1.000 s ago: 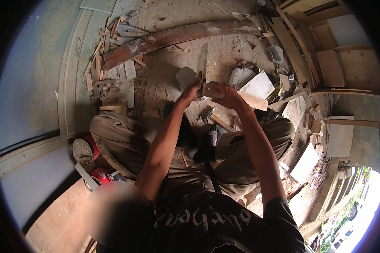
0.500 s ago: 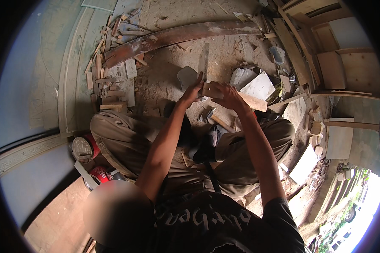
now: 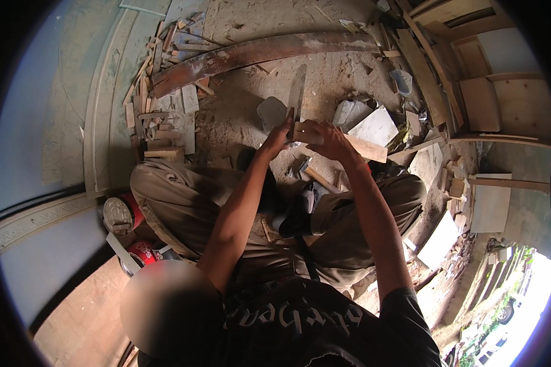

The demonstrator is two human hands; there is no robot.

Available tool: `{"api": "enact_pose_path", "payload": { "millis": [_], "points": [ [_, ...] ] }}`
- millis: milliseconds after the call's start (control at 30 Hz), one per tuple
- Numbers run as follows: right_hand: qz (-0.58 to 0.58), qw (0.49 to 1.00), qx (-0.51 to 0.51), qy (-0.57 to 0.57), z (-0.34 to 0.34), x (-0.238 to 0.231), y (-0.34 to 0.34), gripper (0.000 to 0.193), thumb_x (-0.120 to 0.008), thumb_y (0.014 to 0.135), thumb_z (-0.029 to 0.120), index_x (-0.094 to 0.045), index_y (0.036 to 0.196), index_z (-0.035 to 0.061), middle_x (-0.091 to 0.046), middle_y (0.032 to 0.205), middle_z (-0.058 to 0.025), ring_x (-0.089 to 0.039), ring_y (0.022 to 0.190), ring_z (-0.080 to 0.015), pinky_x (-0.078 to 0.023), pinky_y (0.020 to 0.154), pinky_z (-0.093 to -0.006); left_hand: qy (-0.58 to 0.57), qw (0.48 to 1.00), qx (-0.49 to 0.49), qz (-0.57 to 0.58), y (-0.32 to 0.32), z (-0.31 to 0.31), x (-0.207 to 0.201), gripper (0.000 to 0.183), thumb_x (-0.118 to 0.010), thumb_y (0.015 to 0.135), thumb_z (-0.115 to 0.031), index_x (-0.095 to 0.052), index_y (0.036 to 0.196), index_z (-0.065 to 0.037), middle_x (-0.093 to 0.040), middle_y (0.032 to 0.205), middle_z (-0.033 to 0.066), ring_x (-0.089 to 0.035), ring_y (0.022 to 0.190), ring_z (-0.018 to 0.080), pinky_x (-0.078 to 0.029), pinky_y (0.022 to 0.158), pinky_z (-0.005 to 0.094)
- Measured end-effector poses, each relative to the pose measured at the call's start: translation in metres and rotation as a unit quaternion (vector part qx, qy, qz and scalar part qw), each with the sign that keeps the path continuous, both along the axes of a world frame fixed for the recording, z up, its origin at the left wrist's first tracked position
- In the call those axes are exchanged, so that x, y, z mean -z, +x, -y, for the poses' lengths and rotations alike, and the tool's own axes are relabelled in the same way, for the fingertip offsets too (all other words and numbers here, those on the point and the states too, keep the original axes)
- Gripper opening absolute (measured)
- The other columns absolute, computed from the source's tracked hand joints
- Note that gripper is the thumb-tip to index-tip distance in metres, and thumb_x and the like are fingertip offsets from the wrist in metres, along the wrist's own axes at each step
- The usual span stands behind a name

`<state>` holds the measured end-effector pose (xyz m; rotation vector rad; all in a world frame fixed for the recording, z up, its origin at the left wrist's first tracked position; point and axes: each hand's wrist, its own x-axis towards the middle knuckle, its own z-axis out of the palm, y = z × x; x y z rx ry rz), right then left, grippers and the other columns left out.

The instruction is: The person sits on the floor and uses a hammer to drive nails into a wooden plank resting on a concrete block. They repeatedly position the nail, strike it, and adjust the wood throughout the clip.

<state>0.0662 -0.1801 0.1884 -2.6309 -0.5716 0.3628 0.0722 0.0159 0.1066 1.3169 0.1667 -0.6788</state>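
My left hand (image 3: 279,136) is closed at the lower end of a handsaw (image 3: 297,92), whose long grey blade points away from me, its thumb lying along the metal. Close beside it, my right hand (image 3: 329,139) is closed over a pale wooden board (image 3: 366,148) that slants out to the right. The board's near end, with a small light spot, shows between the two hands, right at the blade's base. My fingers hide whether blade and wood touch there. A hammer (image 3: 319,177) with a wooden handle lies below the hands, near my shoe.
A long reddish-brown beam (image 3: 251,55) crosses the dusty floor ahead. Wood scraps (image 3: 159,131) are heaped at left. A grey slab (image 3: 272,114) and white broken pieces (image 3: 374,126) lie beyond my hands. A can (image 3: 120,215) stands by my left knee; wooden framing (image 3: 483,101) rises at right.
The far tip of the saw blade has swung slightly to the right. Both hands keep nearly the same place and hold.
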Motion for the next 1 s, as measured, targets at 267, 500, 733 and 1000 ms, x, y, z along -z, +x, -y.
{"api": "enact_pose_path", "payload": {
  "millis": [267,500,733,1000],
  "points": [
    [0.004,1.000,-0.011,0.017,0.002,0.003,0.005,0.069,-0.079,0.072,0.025,-0.050,0.134,0.0170,-0.059,0.119,-0.0160,-0.055,0.114,-0.0363,-0.043,0.098,-0.0473,0.021,0.999,0.017,0.027,0.001,-0.001,-0.014,0.060,-0.031,0.100,-0.050,-0.015,0.154,-0.029,-0.041,0.147,0.0123,-0.046,0.125,0.0252,-0.045,0.094,0.0376],
    [-0.009,1.000,-0.007,0.005,0.003,0.004,0.004,0.070,-0.079,0.071,0.025,-0.050,0.134,0.0199,-0.057,0.121,-0.0159,-0.054,0.116,-0.0358,-0.042,0.097,-0.0491,0.001,0.964,0.028,0.263,-0.003,-0.032,-0.008,0.061,-0.057,0.091,-0.036,-0.041,0.146,-0.014,-0.046,0.144,0.0146,-0.047,0.128,0.0228,-0.042,0.100,0.0367],
    [-0.007,1.000,-0.020,0.008,0.005,0.002,0.006,0.073,-0.080,0.071,0.023,-0.048,0.137,0.0152,-0.058,0.122,-0.0165,-0.054,0.115,-0.0365,-0.043,0.098,-0.0473,0.184,0.866,0.067,0.460,0.003,-0.030,-0.033,0.072,-0.081,0.072,-0.013,-0.050,0.136,-0.006,-0.053,0.135,0.0192,-0.052,0.123,0.0321,-0.044,0.102,0.0395],
    [-0.004,1.000,-0.003,-0.008,0.004,-0.004,0.001,0.073,-0.079,0.071,0.023,-0.048,0.137,0.0173,-0.057,0.123,-0.0152,-0.053,0.116,-0.0355,-0.042,0.099,-0.0470,0.149,0.876,0.006,0.458,-0.007,-0.023,-0.024,0.062,-0.081,0.071,-0.010,-0.057,0.127,-0.003,-0.060,0.122,0.0185,-0.059,0.112,0.0332,-0.050,0.092,0.0399]
  ]
}}
